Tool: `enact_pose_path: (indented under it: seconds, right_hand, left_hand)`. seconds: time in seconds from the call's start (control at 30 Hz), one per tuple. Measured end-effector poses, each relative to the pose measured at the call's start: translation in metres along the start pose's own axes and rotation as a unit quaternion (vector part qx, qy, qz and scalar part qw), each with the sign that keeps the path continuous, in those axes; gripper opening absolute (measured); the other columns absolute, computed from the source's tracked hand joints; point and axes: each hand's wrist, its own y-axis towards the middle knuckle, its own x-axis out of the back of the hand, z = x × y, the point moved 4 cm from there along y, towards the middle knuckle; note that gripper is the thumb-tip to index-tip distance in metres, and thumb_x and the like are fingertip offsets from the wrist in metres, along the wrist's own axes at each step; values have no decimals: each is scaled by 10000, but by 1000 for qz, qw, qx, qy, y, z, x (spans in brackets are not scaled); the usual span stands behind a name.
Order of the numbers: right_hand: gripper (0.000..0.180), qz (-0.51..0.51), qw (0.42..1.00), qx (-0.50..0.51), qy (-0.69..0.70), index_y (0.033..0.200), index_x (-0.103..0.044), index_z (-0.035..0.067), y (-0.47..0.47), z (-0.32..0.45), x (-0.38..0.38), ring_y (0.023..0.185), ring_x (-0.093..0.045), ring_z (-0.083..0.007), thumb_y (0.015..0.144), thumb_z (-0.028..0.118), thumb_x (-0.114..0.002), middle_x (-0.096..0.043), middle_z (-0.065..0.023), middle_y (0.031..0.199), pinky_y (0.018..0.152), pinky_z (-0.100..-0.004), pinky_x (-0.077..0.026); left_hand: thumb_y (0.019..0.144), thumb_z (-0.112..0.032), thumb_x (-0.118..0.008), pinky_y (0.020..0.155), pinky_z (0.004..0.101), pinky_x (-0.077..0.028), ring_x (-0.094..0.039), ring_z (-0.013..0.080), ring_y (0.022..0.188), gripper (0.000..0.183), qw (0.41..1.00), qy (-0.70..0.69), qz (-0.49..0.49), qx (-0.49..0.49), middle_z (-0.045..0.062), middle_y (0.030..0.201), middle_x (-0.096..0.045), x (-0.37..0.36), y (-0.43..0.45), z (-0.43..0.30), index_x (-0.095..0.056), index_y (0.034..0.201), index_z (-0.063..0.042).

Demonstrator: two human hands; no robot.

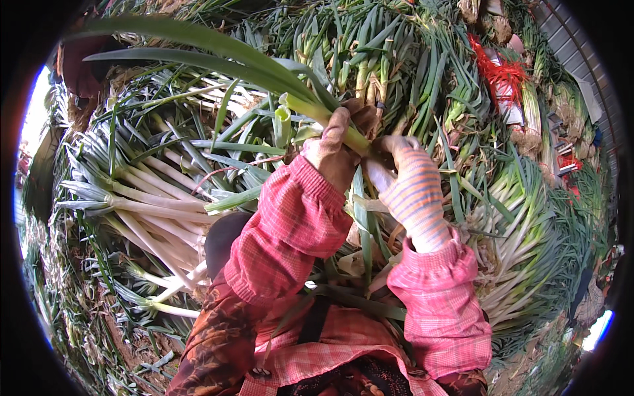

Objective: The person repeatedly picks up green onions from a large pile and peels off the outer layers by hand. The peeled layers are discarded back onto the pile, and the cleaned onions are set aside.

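My left hand (335, 148), in a brownish glove, grips a thick green onion stalk (303, 103) in the middle of the view. Its long green leaves stretch to the upper left, slightly blurred. My right hand (408, 180), in a striped knit glove, closes around the lower part of the same stalk, just right of my left hand. The root end is hidden behind the right fingers. A short cut leaf stub (282, 123) stands close to my left hand. Below my hands, loose leaves and pale husks (352, 262) lie between my sleeves.
White-stemmed onions (163, 203) are heaped on the left, beside a dark rounded thing (223, 240). Another pile (515, 242) lies on the right, and unpeeled onions (366, 54) at the back. Red plastic twine (498, 74) sits at upper right. Leaf scraps (124, 341) litter the ground.
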Motion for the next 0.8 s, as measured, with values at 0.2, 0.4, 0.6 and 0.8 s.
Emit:
enact_pose_path:
  seconds: [0.2,0.4,0.6,0.8]
  right_hand:
    - [234,30,990,-45,-133,827,-546,44,10,14,-7,766,-571,-333,675,193,-645,-570,-156,838,656,-412,-454]
    - [206,32,971,-8,-236,843,-545,68,8,16,-13,758,-571,-300,695,189,-620,-558,-115,828,680,-401,-443]
    - [163,43,932,-181,310,809,-557,-11,-4,-19,15,592,-555,-198,743,138,-550,-605,-115,707,576,-307,-448]
    - [242,-39,633,-318,704,921,-524,14,-84,-82,24,592,-535,-110,759,179,-593,-572,-16,680,565,-251,-465]
  left_hand:
    - [677,-288,-704,885,362,-407,-467,250,1083,592,999,-28,-14,15,136,1132,-509,-7,-7,-1,-443,1133,-16]
    - [681,-343,-704,845,354,-425,-497,234,1028,590,1000,16,-2,-16,128,1088,-535,-7,-10,0,-469,1115,-19]
    - [789,-425,-593,827,410,-442,-503,254,1025,482,992,19,118,-32,67,1005,-573,-24,-12,-26,-497,1110,-78]
    - [789,-494,-557,785,444,-422,-510,274,943,440,969,-96,228,7,30,967,-590,-14,-1,-63,-549,1032,-128]
